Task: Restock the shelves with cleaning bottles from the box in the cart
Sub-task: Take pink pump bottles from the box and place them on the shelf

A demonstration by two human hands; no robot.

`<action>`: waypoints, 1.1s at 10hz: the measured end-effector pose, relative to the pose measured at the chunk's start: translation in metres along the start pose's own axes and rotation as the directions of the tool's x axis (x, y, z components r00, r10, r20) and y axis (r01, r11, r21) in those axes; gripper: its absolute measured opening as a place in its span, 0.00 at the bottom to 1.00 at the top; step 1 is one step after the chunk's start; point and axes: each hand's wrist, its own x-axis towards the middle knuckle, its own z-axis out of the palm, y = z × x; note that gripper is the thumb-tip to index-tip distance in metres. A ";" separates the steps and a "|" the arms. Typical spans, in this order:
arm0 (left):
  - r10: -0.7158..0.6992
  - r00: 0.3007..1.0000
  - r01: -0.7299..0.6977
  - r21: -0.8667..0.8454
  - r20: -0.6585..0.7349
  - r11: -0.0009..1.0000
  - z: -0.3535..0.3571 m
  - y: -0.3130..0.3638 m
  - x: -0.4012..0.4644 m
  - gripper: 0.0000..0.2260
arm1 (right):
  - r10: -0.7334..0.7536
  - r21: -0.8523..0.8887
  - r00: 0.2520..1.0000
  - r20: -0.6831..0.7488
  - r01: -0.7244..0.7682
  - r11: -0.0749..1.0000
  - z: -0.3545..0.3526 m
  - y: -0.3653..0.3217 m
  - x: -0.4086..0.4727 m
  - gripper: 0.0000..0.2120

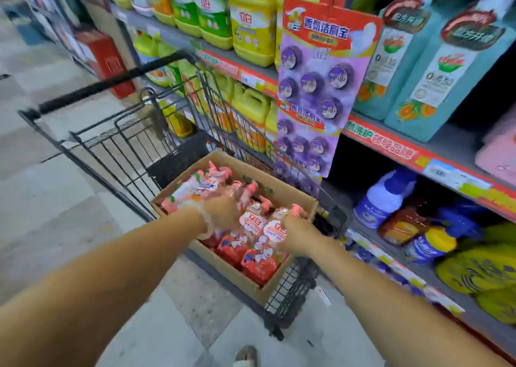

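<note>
A cardboard box (282, 190) sits in the basket of a black wire cart (134, 132), filling the end nearest the person. It is packed with pink and red spray bottles (258, 263), their white labels carrying a red logo that reads 立白; motion blur makes an exact count impossible, though about eight or more show.

The left hand (220, 213), in a thin clear glove, is curled around a bottle (201, 188) over the box's far left corner, holding it tilted. The right hand (296, 234) reaches in at the box's right edge, fingers bent against the top of another bottle (275, 231); whether it has closed on it cannot be told.

The shelves (385, 140) run along the cart's right side. On the upper shelf stand yellow and green jugs (252, 23) with the same 立白 logo, then two teal refill packs (444, 70) showing oranges and "0添加". A purple hanging card (315, 87) of round toilet fresheners hangs from the shelf edge. The red strip along the shelf edge reads partly 洗护领导品牌. The lower shelf holds blue bottles (382, 196) and yellow-green packs (480, 269).
</note>
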 end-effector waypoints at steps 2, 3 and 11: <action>-0.074 0.963 0.130 -0.208 0.257 0.969 0.121 -0.047 0.048 0.22 | 0.095 0.074 0.993 0.076 -0.101 0.992 0.058 0.006 0.053 0.14; -0.046 0.966 0.120 -0.282 0.255 0.952 0.151 -0.045 0.064 0.31 | 0.119 0.044 0.992 0.051 -0.121 0.992 0.077 0.008 0.065 0.11; -0.076 0.876 0.470 -0.808 0.477 0.356 0.179 -0.026 0.104 0.47 | 0.352 0.617 0.905 -0.237 -0.140 0.775 0.094 0.037 0.088 0.40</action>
